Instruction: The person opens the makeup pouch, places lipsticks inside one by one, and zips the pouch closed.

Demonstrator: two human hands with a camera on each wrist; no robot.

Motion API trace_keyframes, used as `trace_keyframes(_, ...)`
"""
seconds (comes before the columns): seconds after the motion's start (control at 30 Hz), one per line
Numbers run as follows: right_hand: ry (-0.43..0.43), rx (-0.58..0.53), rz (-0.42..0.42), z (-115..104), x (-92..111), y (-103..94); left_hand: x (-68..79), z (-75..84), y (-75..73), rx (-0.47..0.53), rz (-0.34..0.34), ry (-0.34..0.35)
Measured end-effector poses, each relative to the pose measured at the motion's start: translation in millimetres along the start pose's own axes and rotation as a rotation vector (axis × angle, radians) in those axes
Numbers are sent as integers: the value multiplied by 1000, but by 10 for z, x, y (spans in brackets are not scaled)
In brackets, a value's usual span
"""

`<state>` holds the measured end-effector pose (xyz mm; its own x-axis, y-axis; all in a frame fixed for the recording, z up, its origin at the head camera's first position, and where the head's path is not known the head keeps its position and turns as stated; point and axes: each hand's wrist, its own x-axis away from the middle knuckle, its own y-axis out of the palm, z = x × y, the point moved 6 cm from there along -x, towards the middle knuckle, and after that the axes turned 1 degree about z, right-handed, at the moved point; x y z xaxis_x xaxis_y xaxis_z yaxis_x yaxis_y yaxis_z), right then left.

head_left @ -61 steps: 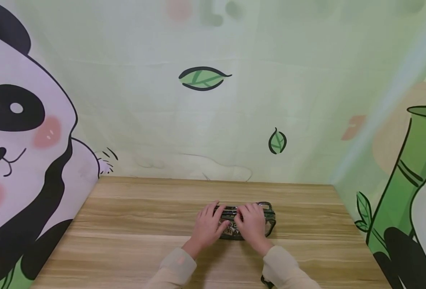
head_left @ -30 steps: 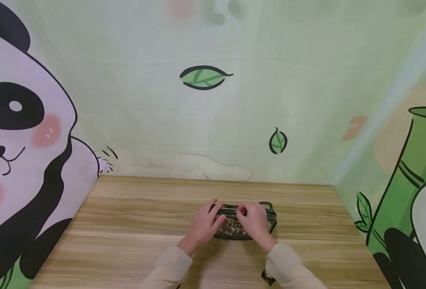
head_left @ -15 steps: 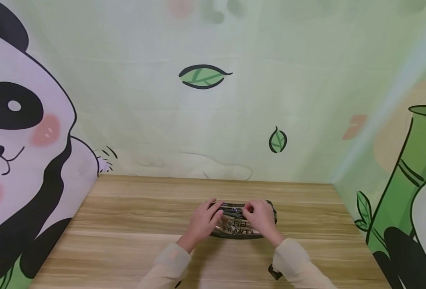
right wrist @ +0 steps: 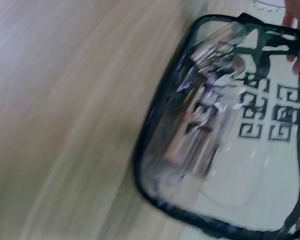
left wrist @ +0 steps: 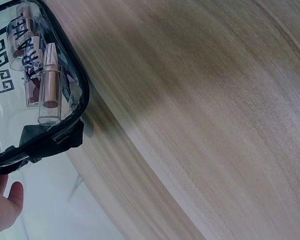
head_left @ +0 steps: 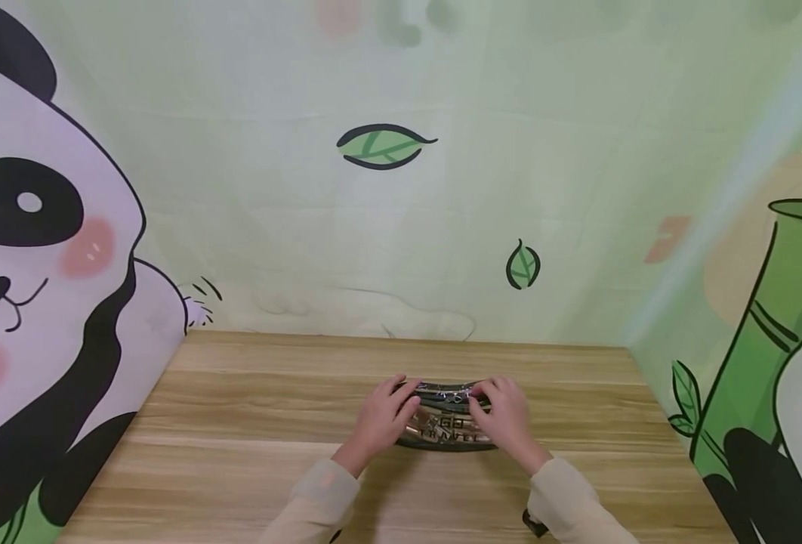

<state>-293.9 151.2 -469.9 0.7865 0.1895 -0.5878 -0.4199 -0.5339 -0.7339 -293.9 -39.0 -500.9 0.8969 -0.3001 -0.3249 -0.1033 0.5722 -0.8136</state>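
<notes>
A clear cosmetic bag with black trim and dark "TRAVEL" lettering sits on the table. Lipstick tubes show through its plastic, and the bag appears blurred in the right wrist view. My left hand holds the bag's left end, fingers over the top edge and thumb at the front. At the upper right of the bag, my right hand has thumb and index finger at the zipper along the top edge. The zipper pull is hidden by those fingers.
The wood-grain table ends at a pale green backdrop printed with leaves, pandas and bamboo. A small dark object shows at the right cuff.
My right hand has slid right along the bag's top edge, uncovering more of the lettering. My left hand shifted slightly left early on, then stayed at the left end.
</notes>
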Motion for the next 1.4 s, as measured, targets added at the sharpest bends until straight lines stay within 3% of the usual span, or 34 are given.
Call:
trace_keyframes(0.27,-60,-170,68,211,143,-114,0,0,-6,-1,1,-5)
trace_keyframes(0.43,-26,-260,44,350,211,-155,-7,0,-6,-17,-2,-5)
trace_keyframes(0.67,226,-377,-164,621,277,-62,-4,2,-5,-18,-10,-10)
trace_keyframes(0.77,289,-397,-231,692,295,-26,-4,2,-4,-19,-14,-12)
trace_keyframes(1.03,317,-483,-294,765,267,15,-10,3,-5,-22,-18,-14)
trace_keyframes(1.27,387,-509,-427,811,232,74,-28,19,-23,-30,-24,-6)
trace_keyframes(1.4,387,-532,-461,817,207,79,-66,67,-57,-50,-15,13)
